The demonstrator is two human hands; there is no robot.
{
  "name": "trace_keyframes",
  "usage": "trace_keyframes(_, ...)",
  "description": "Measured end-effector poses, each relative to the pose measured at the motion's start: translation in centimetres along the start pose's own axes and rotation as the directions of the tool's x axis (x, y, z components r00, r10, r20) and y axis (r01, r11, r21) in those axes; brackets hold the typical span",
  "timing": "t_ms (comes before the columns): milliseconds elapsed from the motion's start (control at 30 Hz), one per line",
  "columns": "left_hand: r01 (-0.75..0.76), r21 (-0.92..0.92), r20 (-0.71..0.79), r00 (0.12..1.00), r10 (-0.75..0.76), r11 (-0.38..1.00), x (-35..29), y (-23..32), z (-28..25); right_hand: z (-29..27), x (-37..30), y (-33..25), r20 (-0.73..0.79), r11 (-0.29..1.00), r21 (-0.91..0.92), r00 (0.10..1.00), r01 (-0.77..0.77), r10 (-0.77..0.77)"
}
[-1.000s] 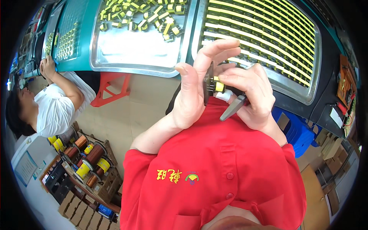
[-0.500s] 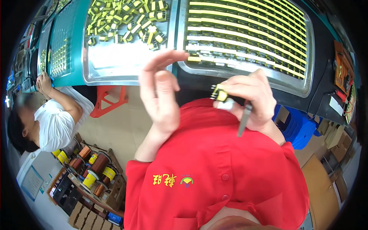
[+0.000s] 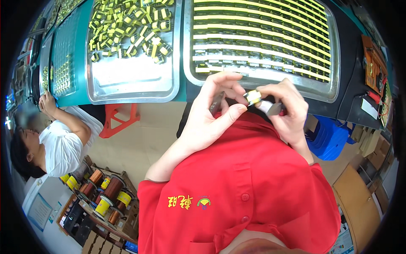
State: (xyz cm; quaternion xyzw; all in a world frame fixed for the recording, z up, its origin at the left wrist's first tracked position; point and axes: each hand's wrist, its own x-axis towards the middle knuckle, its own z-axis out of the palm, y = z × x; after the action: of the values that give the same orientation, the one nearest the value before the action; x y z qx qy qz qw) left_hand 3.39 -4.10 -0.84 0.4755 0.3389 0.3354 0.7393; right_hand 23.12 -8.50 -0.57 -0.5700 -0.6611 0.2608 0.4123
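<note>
Head view, from my distant seat: right hand (image 3: 291, 103), mid-frame, pinches one small yellow-banded part (image 3: 253, 97) between thumb and forefinger; dark tool (image 3: 275, 109) tucked in same hand. Left hand (image 3: 207, 126) curled, dark block (image 3: 217, 103) at its fingers; I cannot tell whether they grip. My reading of progress: right tray (image 3: 187, 63), upper right, rows largely set; left tray (image 3: 127, 80), upper left, loose heap unset; held part in neither. Writing: yellow characters (image 3: 181, 202) on red shirt (image 3: 190, 178), left uncopied; notice (image 3: 40, 211), lower left, unreadable to me
</note>
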Motion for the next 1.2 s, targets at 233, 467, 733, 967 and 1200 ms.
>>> trace_keyframes(233, -0.136, 0.302, -0.114, 0.977, 0.178, 0.944, -0.1, 0.3, -2.1, -0.4, 0.9, 2.3, -0.017, 0.898, -0.412, 0.984, 0.156, -0.179)
trace_keyframes(467, -0.16, 0.603, -0.346, 0.831, 0.436, 0.781, -0.7, 1.4, -5.9, 0.3, 1.7, 2.1, -0.019, 0.886, -0.424, 0.977, 0.185, -0.213)
trace_keyframes(733, 0.251, 0.877, -0.413, 0.83, 0.375, 0.409, 1.4, 1.7, -8.7, -1.1, 1.2, 1.7, -0.047, 0.932, -0.345, 0.989, 0.114, -0.138)
trace_keyframes(967, 0.231, 0.912, -0.378, 0.794, 0.476, 0.339, 1.8, 1.3, -9.3, -1.2, 1.4, 1.3, 0.003, 0.929, -0.323, 0.981, 0.183, -0.192)
trace_keyframes(1200, -0.043, 0.556, -0.45, 0.825, 0.343, 0.83, -0.8, 2.7, -9.1, -0.5, 1.9, 0.6, -0.001, 0.95, -0.237, 0.978, 0.203, -0.209)
